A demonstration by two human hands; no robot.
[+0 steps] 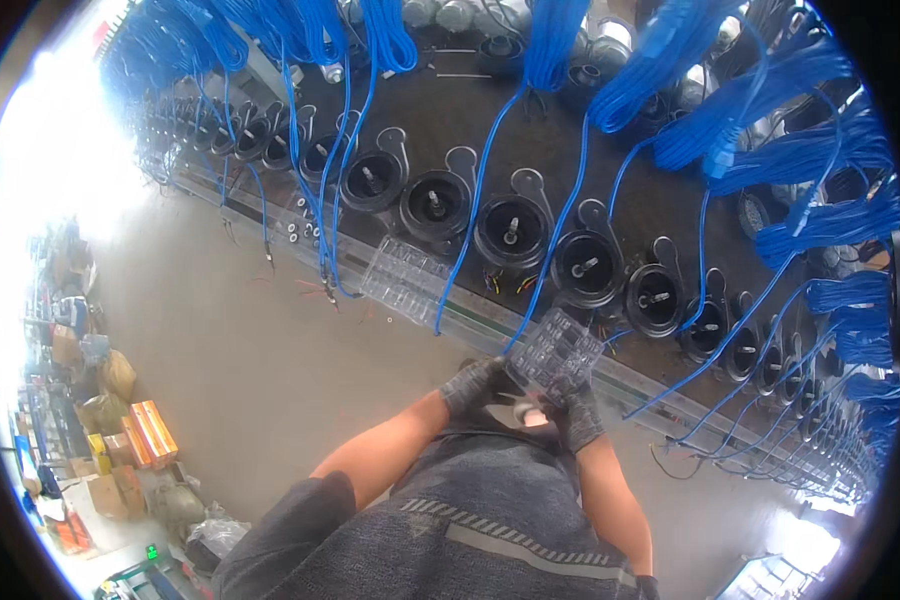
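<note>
A clear compartmented plastic tray (548, 352) is tilted in front of me, over the bench's near edge. My right hand (577, 412), in a dark glove, grips its lower right corner. My left hand (470, 386), gloved too, has its fingers drawn together close to the tray's left corner and the lower end of a blue cable (530, 310). What those fingers hold, if anything, I cannot make out. Just beyond the tray stands a round black housing (586, 268) with a metal shaft at its centre and a looped handle.
A row of similar black housings (511, 230) runs along the dark bench (460, 135). Coiled blue cables (555, 50) hang above, their tails crossing the bench edge. Another clear tray (406, 280) lies on the edge. Orange-and-white boxes (150, 435) stand at far left.
</note>
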